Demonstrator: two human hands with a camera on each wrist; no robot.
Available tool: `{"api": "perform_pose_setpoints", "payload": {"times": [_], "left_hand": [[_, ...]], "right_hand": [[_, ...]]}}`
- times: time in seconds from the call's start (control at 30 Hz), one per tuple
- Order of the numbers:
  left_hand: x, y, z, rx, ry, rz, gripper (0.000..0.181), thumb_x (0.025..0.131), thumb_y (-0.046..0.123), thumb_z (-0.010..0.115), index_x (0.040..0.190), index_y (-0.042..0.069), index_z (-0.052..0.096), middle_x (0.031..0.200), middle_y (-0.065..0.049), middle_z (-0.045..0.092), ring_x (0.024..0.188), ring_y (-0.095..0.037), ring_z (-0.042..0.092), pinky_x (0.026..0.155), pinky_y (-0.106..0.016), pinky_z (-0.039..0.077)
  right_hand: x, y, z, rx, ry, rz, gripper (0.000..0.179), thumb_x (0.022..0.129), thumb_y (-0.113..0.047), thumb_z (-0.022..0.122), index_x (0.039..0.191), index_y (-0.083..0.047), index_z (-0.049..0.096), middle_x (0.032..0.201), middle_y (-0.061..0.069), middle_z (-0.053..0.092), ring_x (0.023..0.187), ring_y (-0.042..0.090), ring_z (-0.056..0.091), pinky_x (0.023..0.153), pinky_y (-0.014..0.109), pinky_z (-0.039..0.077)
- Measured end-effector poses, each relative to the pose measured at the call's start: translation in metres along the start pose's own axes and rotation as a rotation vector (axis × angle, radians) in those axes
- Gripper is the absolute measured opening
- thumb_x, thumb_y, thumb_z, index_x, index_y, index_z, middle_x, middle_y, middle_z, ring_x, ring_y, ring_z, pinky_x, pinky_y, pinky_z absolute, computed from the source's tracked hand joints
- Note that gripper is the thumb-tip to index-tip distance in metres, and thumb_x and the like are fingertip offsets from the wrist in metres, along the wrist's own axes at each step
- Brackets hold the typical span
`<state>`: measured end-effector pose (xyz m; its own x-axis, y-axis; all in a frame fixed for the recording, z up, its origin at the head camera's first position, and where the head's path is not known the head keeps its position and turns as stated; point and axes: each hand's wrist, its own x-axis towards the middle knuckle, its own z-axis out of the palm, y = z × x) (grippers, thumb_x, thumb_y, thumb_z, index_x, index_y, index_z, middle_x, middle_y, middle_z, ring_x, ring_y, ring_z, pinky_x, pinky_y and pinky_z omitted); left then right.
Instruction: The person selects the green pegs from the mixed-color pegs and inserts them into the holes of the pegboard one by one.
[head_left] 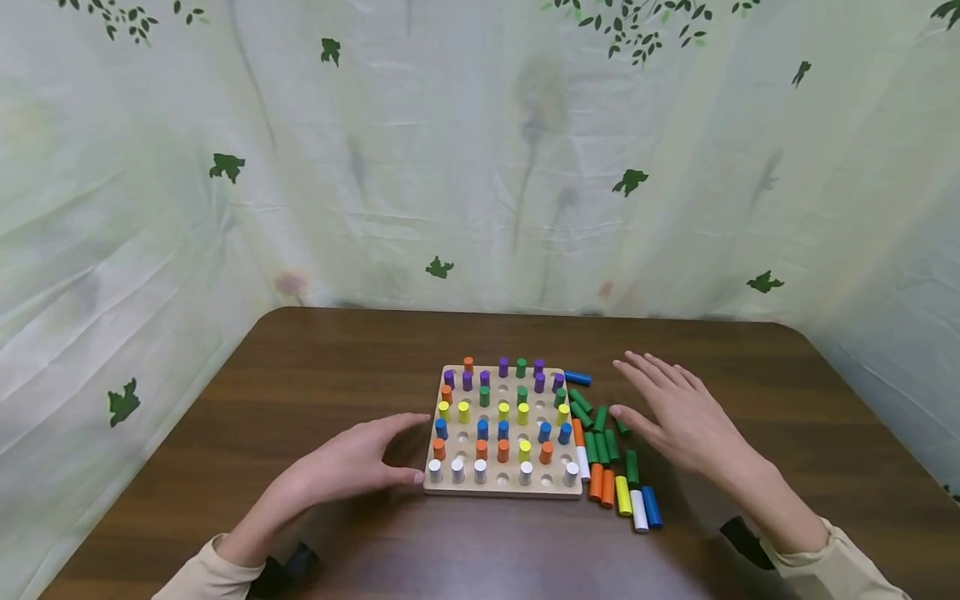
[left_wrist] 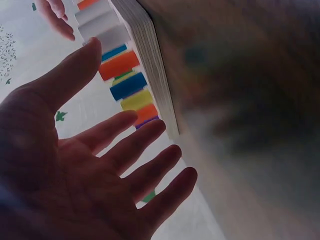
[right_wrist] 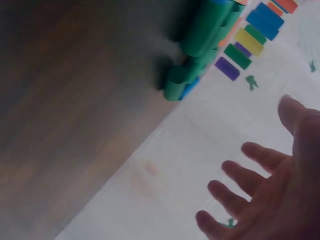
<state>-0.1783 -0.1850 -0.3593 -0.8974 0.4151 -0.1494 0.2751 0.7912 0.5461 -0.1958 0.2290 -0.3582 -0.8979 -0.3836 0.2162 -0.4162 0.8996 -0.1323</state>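
Observation:
A light wooden pegboard (head_left: 510, 489) lies on the table with rows of purple, green, yellow, blue, orange and white pegs upright in it; some holes are bare. Beside its left edge is my left hand (head_left: 352, 458), thumb and fingers spread and nothing held. The left wrist view shows that palm facing the board's side (left_wrist: 155, 65). My right hand (head_left: 675, 417) hovers over the right of the loose pegs, fingers extended and holding nothing. Nearest to it are several green pegs (head_left: 602, 418). In the right wrist view a green peg (right_wrist: 207, 25) lies on its side.
Along the board's right side lie loose pegs: a blue peg (head_left: 577, 378) at the top, orange pegs (head_left: 596, 482), a yellow peg (head_left: 623, 496), a white peg (head_left: 639, 510) and another blue peg at the front. A printed curtain (head_left: 480, 167) hangs behind the brown table (head_left: 337, 358).

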Motion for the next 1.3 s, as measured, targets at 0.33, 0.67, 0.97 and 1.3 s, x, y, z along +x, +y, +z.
{"api": "perform_pose_setpoints", "payload": {"times": [0.33,0.67,0.97,1.3], "left_hand": [[0.004,0.000,0.012,-0.044,-0.008,-0.027,0.077,0.074,0.041,0.086,0.140,0.017,0.054,0.138,-0.007,0.055,0.126,-0.028,0.050,0.102,-0.054,0.039],[0.005,0.002,0.017,-0.056,0.017,-0.077,0.074,0.073,0.037,0.087,0.138,0.018,0.055,0.135,-0.008,0.057,0.123,-0.029,0.051,0.101,-0.054,0.039],[0.004,-0.001,0.019,-0.079,0.003,-0.074,0.072,0.076,0.036,0.085,0.139,0.021,0.054,0.138,-0.008,0.054,0.127,-0.031,0.048,0.101,-0.056,0.038],[0.007,-0.002,0.017,-0.097,-0.011,-0.062,0.071,0.076,0.034,0.085,0.138,0.020,0.055,0.139,-0.008,0.054,0.128,-0.032,0.047,0.102,-0.058,0.036]], "right_hand": [[-0.001,0.013,0.010,0.075,0.030,-0.058,0.054,0.095,-0.036,0.065,0.141,-0.012,0.052,0.143,0.015,0.049,0.131,0.038,0.042,0.104,0.063,0.029],[0.000,0.018,0.017,0.290,-0.024,-0.002,0.043,0.096,-0.028,0.066,0.134,-0.010,0.058,0.131,0.011,0.059,0.119,0.034,0.053,0.092,0.058,0.046],[0.005,0.021,0.015,0.467,-0.086,0.044,0.036,0.097,-0.022,0.065,0.129,-0.008,0.060,0.121,0.008,0.064,0.101,0.024,0.063,0.082,0.040,0.055],[0.016,0.034,0.014,0.446,-0.170,0.086,0.029,0.095,-0.019,0.066,0.121,-0.006,0.064,0.102,0.002,0.066,0.088,0.018,0.061,0.074,0.033,0.053]]}}
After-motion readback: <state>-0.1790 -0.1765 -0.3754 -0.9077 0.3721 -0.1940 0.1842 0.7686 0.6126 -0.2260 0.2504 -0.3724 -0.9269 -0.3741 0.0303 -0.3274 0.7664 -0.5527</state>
